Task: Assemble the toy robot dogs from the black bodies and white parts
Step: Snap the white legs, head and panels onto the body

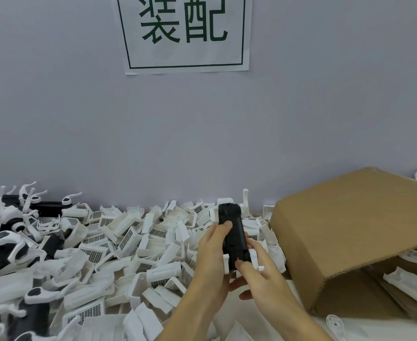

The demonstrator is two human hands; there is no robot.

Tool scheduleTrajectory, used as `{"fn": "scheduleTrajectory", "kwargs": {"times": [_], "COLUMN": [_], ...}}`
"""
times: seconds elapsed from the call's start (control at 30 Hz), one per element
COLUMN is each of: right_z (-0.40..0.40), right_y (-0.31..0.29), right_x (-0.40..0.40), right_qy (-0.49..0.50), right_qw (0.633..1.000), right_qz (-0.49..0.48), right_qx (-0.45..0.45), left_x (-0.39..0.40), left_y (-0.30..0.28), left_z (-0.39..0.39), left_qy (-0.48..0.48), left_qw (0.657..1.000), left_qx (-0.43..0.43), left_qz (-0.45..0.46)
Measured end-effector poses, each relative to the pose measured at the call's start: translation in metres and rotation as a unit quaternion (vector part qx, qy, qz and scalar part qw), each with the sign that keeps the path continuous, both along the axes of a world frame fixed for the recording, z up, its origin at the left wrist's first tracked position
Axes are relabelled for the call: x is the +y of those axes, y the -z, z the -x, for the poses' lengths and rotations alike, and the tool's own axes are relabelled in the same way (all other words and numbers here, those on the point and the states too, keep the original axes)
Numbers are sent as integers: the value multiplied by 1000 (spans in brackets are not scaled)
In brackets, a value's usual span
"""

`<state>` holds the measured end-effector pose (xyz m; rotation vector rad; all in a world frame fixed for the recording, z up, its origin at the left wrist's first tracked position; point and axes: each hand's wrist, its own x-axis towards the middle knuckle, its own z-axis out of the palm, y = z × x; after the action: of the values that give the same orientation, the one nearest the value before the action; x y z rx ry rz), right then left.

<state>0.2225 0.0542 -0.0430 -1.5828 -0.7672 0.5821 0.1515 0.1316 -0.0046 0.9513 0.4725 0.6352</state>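
A black toy dog body (232,232) is held lengthwise above the pile, its far end pointing at the wall. My left hand (212,259) grips its left side, thumb on top. My right hand (259,269) holds its near end, thumb by a small red mark. White pieces (226,263) stick out at both sides of the body's near end. Loose white parts (133,242) with grille faces cover the table beneath. Assembled black dogs with white legs (17,242) lie at the left.
A tilted cardboard box (350,230) stands at the right, open toward me, with white parts (414,285) inside. A grey wall with a paper sign (185,33) rises behind the table. A clear plastic piece (335,323) lies near the front right.
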Motion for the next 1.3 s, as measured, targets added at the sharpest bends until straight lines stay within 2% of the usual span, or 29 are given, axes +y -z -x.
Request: {"fn": "scheduleTrajectory", "kwargs": {"times": [0.3, 0.47, 0.77, 0.93, 1.13, 1.2, 1.3], "right_z": [-1, 1, 4, 3, -14, -19, -24], "right_y": [0, -3, -11, -13, -28, -23, -10], "right_x": [2, -1, -4, -9, -7, -14, -23], "right_qy": [-2, -28, -27, -31, -47, -12, 103], "right_qw": [1000, 999, 999, 999, 992, 997, 990], "right_qz": [-10, -2, 19, 24, 25, -17, 3], "right_qx": [23, 19, 13, -2, 115, 78, -92], "left_x": [1, 5, 3, 3, 17, 25, 36], "left_y": [2, 5, 5, 3, -3, -6, -7], "left_z": [-1, -2, -4, -4, 0, 2, 8], "left_qy": [-6, -18, -14, -15, -24, -49, -61], "left_qw": [1000, 1000, 1000, 1000, 989, 981, 978], "left_qx": [4, -9, 7, 8, -99, -134, -149], "left_qz": [-6, 21, -16, 5, 106, 134, 132]}}
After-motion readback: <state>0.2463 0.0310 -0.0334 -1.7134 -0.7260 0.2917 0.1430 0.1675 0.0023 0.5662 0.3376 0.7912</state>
